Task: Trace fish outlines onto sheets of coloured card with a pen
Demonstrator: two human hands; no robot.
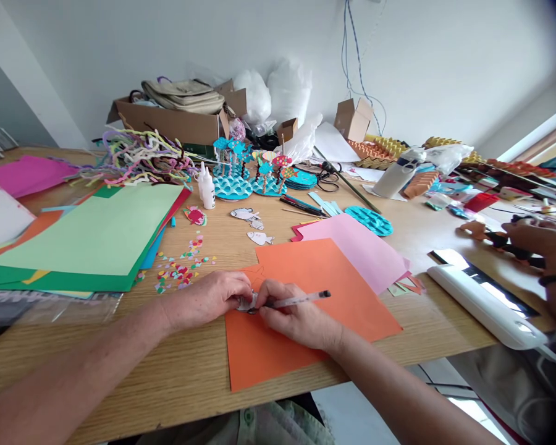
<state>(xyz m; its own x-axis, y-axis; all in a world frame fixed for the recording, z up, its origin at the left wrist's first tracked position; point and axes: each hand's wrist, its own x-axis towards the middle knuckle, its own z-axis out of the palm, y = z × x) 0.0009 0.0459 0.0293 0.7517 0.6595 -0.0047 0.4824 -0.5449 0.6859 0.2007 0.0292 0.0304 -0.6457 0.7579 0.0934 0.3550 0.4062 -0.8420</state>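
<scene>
A sheet of orange paper (324, 290) lies on the wooden table in front of me, with faint fish-like lines near its upper left edge. My left hand (222, 296) is closed on a small paper cutout (246, 303), pressing it against the orange paper. A pen (301, 300) is gripped in my right hand (290, 312), its tip down beside the cutout and hidden by the fingers. Just beyond my hands lie a white fish cutout (260, 238) and a grey-patterned fish cutout (244, 214).
Coloured sheets (88, 235) are stacked at left, near scattered paper confetti (180, 272). Glue bottles (207, 188) and blue fish decorations (231, 185) stand behind. Pink paper (352, 247) touches the orange sheet. At right are a white laminator-like device (486, 306) and another person's hand (537, 238).
</scene>
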